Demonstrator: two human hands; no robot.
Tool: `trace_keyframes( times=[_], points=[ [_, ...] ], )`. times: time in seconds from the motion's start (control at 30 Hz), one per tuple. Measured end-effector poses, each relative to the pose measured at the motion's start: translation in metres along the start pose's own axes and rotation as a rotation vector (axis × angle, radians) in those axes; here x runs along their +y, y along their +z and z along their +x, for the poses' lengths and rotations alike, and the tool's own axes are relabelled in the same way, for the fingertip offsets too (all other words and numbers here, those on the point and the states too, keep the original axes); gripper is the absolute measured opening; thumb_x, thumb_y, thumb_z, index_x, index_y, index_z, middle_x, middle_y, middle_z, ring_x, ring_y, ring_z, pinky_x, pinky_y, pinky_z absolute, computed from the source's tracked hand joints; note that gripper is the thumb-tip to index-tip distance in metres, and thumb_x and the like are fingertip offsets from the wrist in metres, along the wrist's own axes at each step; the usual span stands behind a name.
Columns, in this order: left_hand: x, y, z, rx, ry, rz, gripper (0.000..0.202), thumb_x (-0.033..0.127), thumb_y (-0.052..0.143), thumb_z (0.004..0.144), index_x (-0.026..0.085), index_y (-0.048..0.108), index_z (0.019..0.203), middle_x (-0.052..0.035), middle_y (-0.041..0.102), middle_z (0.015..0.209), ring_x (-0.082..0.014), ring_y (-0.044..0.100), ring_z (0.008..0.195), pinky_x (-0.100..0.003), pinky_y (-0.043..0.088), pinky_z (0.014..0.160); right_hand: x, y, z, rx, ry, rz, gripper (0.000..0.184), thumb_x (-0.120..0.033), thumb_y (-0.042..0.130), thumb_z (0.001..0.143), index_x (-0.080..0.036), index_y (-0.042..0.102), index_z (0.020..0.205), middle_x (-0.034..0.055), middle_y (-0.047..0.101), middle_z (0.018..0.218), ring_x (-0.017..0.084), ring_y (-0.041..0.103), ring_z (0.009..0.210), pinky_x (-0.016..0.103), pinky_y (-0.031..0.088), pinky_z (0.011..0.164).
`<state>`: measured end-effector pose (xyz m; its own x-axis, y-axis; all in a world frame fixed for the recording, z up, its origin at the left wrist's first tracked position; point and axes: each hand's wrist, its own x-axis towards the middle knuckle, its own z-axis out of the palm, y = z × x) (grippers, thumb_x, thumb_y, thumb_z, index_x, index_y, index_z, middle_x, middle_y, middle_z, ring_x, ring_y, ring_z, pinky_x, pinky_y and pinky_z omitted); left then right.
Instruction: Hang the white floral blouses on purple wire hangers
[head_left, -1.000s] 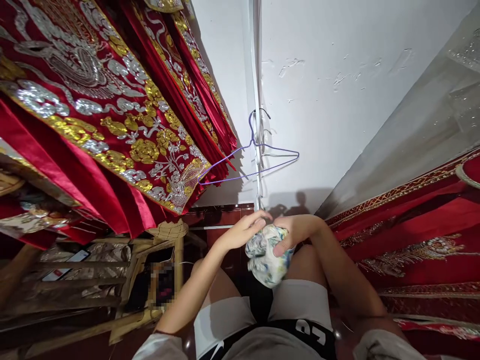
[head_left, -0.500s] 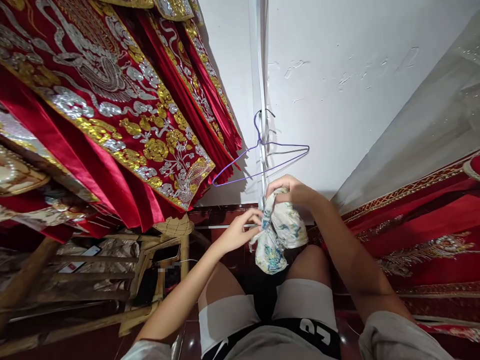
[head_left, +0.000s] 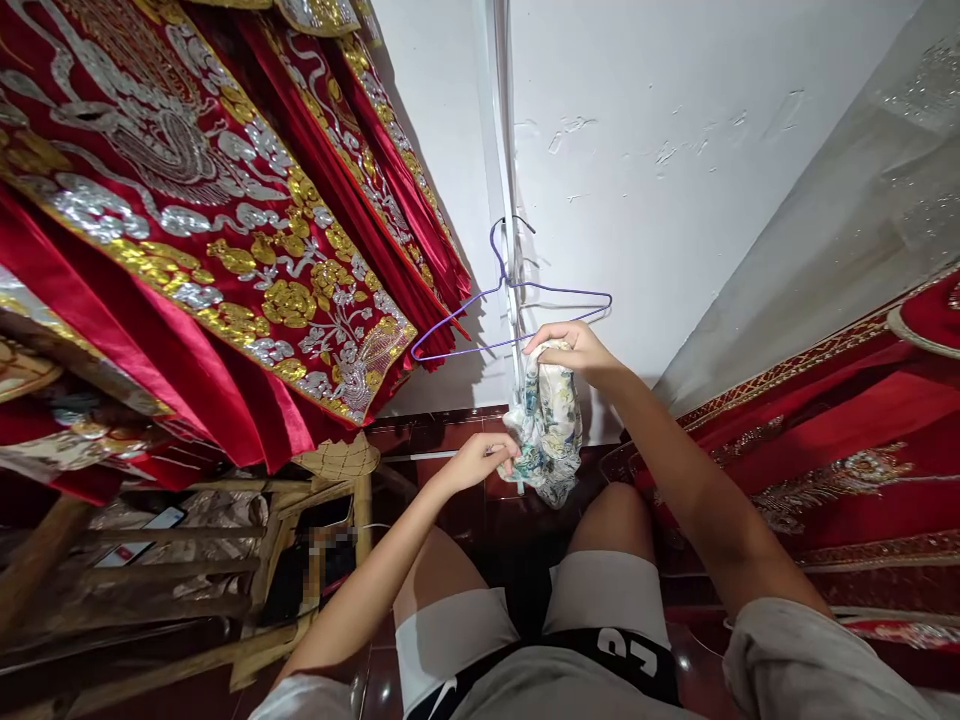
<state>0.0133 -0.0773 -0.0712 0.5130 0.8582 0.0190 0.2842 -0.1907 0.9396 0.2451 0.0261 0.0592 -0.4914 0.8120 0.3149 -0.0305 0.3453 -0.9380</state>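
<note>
A crumpled white cloth with a blue, green and yellow floral print (head_left: 559, 425) hangs bunched between my hands. My right hand (head_left: 574, 350) is closed on its upper end, fingers curled over the folds. Lower on the left, my left hand (head_left: 484, 462) pinches the edge of the same floral cloth, thumb and fingers together. Just above and behind them, a purple wire hanger (head_left: 465, 312) hangs by its hook from a thin upright white strip (head_left: 504, 150) on the wall. Nothing hangs on the hanger.
Red satin garments with gold and silver embroidery (head_left: 289, 300) hang at the left. More red embroidered cloth (head_left: 840, 430) is on the right, beside clear plastic sheeting (head_left: 832, 210). A bamboo frame (head_left: 364, 515) with a phone (head_left: 124, 553) stands lower left. A white wall (head_left: 637, 150) is ahead.
My right hand has risen slightly with the floral cloth, which now hangs longer and narrower. My left hand has shifted a little down along its edge. The view has shifted slightly.
</note>
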Motion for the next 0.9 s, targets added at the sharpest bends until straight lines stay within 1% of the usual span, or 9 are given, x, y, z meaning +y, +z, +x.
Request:
trace_keyframes(
  times=[0.07,0.13,0.23,0.3,0.43,0.57,0.67,0.77,0.9],
  points=[
    [-0.012,-0.002,0.000,0.017,0.016,0.004,0.033,0.044,0.057,0.098,0.015,0.069,0.090,-0.0088,0.071,0.088,-0.0215,0.067,0.087,-0.037,0.053,0.088,0.000,-0.009,-0.001,0.075,-0.007,0.015,0.014,-0.021,0.071,0.070,-0.017,0.079,0.081,0.0032,0.075,0.081,0.017,0.065,0.078,0.028,0.048,0.072],
    [-0.021,-0.003,-0.001,0.180,0.052,0.015,0.032,0.043,0.068,0.092,0.017,0.067,0.109,-0.0124,0.069,0.116,-0.0249,0.064,0.112,-0.039,0.050,0.100,-0.001,-0.015,-0.003,0.065,0.017,0.042,0.014,-0.021,0.072,0.069,-0.017,0.079,0.080,0.0033,0.076,0.081,0.017,0.065,0.075,0.027,0.048,0.070],
    [-0.023,-0.001,0.005,0.339,0.079,0.008,0.068,0.041,0.079,0.083,0.023,0.050,0.141,-0.0151,0.053,0.148,-0.0281,0.048,0.140,-0.042,0.040,0.115,0.001,-0.012,-0.004,-0.021,0.055,0.071,0.013,-0.022,0.075,0.067,-0.016,0.078,0.078,0.0035,0.075,0.079,0.016,0.064,0.071,0.027,0.047,0.066],
    [-0.020,0.002,0.011,0.266,0.081,-0.016,0.059,0.043,0.076,0.086,0.021,0.056,0.136,-0.0151,0.061,0.139,-0.0278,0.056,0.132,-0.040,0.044,0.110,0.004,-0.007,-0.002,-0.061,0.061,0.084,0.014,-0.023,0.075,0.066,-0.016,0.078,0.078,0.0032,0.074,0.076,0.017,0.064,0.070,0.027,0.047,0.066],
    [-0.015,-0.009,0.006,0.076,-0.010,-0.091,0.038,0.051,0.064,0.094,0.014,0.070,0.086,-0.0067,0.070,0.076,-0.0210,0.068,0.078,-0.035,0.053,0.083,0.017,-0.011,0.006,0.048,0.025,-0.049,0.016,-0.025,0.072,0.072,-0.017,0.079,0.084,0.0049,0.076,0.084,0.020,0.068,0.081,0.031,0.051,0.076],
    [-0.014,-0.040,-0.012,0.344,0.044,-0.170,0.038,0.054,0.062,0.094,0.018,0.065,0.083,-0.0101,0.072,0.102,-0.0274,0.066,0.111,-0.042,0.047,0.104,0.034,-0.025,0.011,0.291,-0.024,-0.273,0.022,-0.027,0.066,0.083,-0.019,0.081,0.097,0.0070,0.079,0.102,0.026,0.069,0.102,0.040,0.050,0.096],
    [-0.011,-0.051,-0.009,0.376,0.059,-0.195,0.034,0.052,0.070,0.089,0.021,0.063,0.102,-0.0126,0.061,0.140,-0.0300,0.053,0.136,-0.044,0.037,0.116,0.034,-0.021,0.010,0.185,-0.065,-0.281,0.022,-0.026,0.065,0.085,-0.021,0.082,0.098,0.0061,0.080,0.106,0.028,0.069,0.109,0.042,0.048,0.103],
    [-0.010,-0.040,0.014,0.327,0.094,-0.160,0.059,0.046,0.078,0.083,0.026,0.053,0.133,-0.0128,0.047,0.155,-0.0296,0.045,0.144,-0.042,0.035,0.118,0.021,-0.007,0.009,-0.048,-0.081,-0.265,0.021,-0.026,0.066,0.085,-0.022,0.083,0.098,0.0053,0.080,0.106,0.027,0.071,0.108,0.041,0.051,0.101],
    [-0.012,-0.022,0.040,0.134,0.097,-0.020,0.041,0.054,0.066,0.090,0.017,0.066,0.108,-0.0081,0.069,0.107,-0.0247,0.064,0.103,-0.034,0.049,0.092,0.004,-0.002,0.009,-0.196,-0.100,-0.264,0.022,-0.027,0.067,0.086,-0.023,0.083,0.100,0.0054,0.081,0.107,0.026,0.072,0.105,0.040,0.054,0.098]
  ],
)
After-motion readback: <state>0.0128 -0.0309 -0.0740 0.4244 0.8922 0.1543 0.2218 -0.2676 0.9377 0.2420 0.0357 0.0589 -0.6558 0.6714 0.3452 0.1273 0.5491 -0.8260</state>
